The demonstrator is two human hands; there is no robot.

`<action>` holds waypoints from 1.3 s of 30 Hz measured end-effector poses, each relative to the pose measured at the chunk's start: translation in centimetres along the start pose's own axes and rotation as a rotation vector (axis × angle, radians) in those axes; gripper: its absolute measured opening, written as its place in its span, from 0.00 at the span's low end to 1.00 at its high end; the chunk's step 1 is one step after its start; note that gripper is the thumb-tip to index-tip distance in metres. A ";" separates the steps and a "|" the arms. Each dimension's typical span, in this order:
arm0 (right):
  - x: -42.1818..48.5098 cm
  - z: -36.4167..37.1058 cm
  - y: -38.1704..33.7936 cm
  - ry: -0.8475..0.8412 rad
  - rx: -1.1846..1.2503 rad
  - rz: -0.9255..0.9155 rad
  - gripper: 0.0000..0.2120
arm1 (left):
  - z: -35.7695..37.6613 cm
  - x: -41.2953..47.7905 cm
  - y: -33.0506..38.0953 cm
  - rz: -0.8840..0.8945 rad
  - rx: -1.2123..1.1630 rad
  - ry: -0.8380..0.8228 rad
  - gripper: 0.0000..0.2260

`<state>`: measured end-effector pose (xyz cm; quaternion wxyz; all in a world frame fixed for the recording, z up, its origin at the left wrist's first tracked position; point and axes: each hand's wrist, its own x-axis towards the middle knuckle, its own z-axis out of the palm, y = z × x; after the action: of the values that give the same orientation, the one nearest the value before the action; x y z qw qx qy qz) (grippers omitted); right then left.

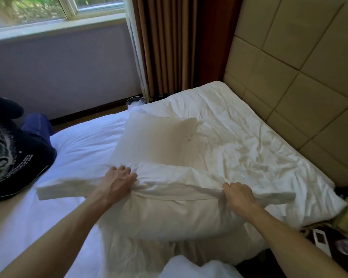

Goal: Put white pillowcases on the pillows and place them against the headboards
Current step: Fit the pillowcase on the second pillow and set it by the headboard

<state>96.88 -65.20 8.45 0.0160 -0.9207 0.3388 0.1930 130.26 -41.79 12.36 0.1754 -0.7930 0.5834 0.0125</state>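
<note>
A white pillow (169,213) in a white pillowcase lies across the bed in front of me. My left hand (117,182) grips bunched pillowcase fabric at the pillow's upper left edge. My right hand (239,197) grips the fabric at its upper right edge. A second white pillow (155,139) lies flat on the bed just beyond the first. The beige padded headboard (301,81) stands along the right side of the bed, apart from both pillows.
The bed (249,141) carries a rumpled white duvet. A person in dark clothes (14,153) sits at the left edge. A brown curtain (179,43) and a window (48,13) are behind. A nightstand with a white remote (320,240) sits at the lower right.
</note>
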 end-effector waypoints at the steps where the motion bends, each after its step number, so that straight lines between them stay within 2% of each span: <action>1: -0.3 0.2 -0.1 0.022 -0.010 -0.010 0.11 | 0.2 -0.2 0.2 0.011 0.012 0.036 0.10; 4: -1.2 0.5 0.2 0.093 -0.005 -0.044 0.09 | 0.9 -1.3 0.5 0.054 0.006 0.111 0.14; 8: -2.3 -0.7 0.8 0.126 0.019 -0.022 0.05 | 0.6 -2.5 -0.5 0.090 -0.025 0.166 0.13; 19: -5.3 -6.4 3.7 0.199 0.091 0.136 0.05 | -6.7 -0.9 -2.1 0.094 -0.111 0.385 0.09; 26: -8.4 -6.9 12.1 0.275 0.089 0.186 0.07 | -11.3 1.9 4.9 0.178 -0.017 0.464 0.07; 32: -9.4 -4.8 22.1 0.372 0.087 0.179 0.05 | -16.0 6.1 12.8 0.132 0.021 0.512 0.04; 39: -11.0 -3.5 30.8 0.372 0.133 0.198 0.06 | -19.2 8.9 21.3 0.050 0.021 0.476 0.04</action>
<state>70.96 -82.68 18.83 -0.0051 -0.8997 0.4365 -0.0024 109.78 -61.14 22.80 0.0409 -0.7569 0.6280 -0.1764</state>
